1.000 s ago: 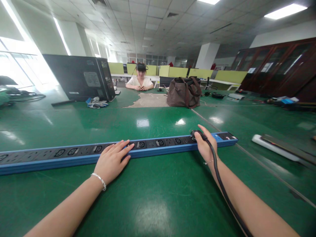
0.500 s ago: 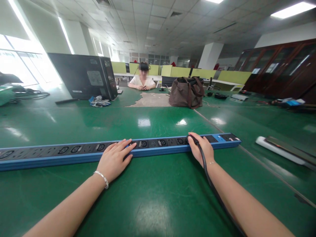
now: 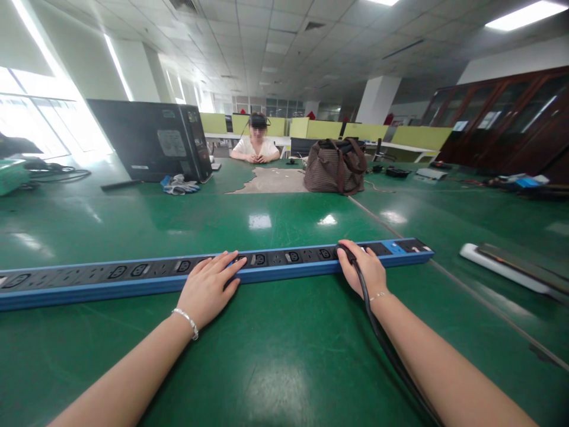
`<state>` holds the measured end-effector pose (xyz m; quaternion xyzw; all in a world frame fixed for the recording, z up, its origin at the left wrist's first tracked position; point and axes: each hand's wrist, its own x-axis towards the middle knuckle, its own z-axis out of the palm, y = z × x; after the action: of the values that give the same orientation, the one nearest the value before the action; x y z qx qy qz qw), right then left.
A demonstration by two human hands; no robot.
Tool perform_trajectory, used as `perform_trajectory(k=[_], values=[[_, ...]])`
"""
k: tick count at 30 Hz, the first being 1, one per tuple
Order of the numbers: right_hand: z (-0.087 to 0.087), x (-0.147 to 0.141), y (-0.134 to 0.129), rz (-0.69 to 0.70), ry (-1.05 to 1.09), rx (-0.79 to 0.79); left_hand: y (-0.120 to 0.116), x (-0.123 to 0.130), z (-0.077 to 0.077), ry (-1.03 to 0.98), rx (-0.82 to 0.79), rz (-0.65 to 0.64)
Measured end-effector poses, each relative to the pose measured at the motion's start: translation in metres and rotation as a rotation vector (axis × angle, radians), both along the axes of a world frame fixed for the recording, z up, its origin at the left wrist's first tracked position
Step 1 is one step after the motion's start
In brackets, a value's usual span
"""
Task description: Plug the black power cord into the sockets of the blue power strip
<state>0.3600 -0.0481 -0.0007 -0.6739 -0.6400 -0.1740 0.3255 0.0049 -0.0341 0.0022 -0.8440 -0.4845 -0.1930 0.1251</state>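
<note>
A long blue power strip (image 3: 275,274) with a row of black sockets lies across the green table (image 3: 284,356). My left hand (image 3: 211,284) rests flat on its middle part, fingers stretched out over the sockets. Toward the strip's right end, my right hand (image 3: 364,270) is closed round a black power plug (image 3: 345,251), which sits against the strip's top face. How deep the plug is in a socket is hidden by my fingers. Its black power cord (image 3: 371,314) runs down along my right forearm to the bottom edge.
On the right lies a white bar-shaped object (image 3: 502,270) with a dark flat thing on it. Farther back stand a black computer case (image 3: 155,142), gloves (image 3: 180,185) and a brown bag (image 3: 335,167). A person (image 3: 256,145) sits across the table.
The power strip has slid very slightly to the right, my left hand with it. My right hand keeps its grip on the plug, its wrist a little turned.
</note>
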Motion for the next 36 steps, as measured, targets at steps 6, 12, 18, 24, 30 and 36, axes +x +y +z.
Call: perform_trajectory(k=[6, 12, 18, 24, 30, 36], values=[[0.001, 0.002, -0.001, 0.068, -0.052, 0.034, 0.000, 0.000, 0.000, 0.018, -0.005, 0.003], [0.003, 0.000, -0.002, 0.014, 0.042, -0.010, -0.001, 0.001, 0.000, 0.029, 0.001, 0.003], [-0.004, 0.002, 0.002, 0.074, 0.100, 0.060, -0.001, 0.000, 0.000, 0.028, 0.000, -0.010], [-0.002, 0.005, 0.008, 0.124, 0.461, 0.225, -0.001, 0.000, -0.001, 0.040, -0.015, -0.006], [0.005, -0.010, 0.002, 0.159, 0.765, 0.295, -0.001, 0.001, -0.002, 0.042, -0.015, 0.004], [0.007, -0.061, -0.005, 0.310, 0.533, 0.094, -0.003, 0.003, 0.000, 0.050, -0.024, 0.018]])
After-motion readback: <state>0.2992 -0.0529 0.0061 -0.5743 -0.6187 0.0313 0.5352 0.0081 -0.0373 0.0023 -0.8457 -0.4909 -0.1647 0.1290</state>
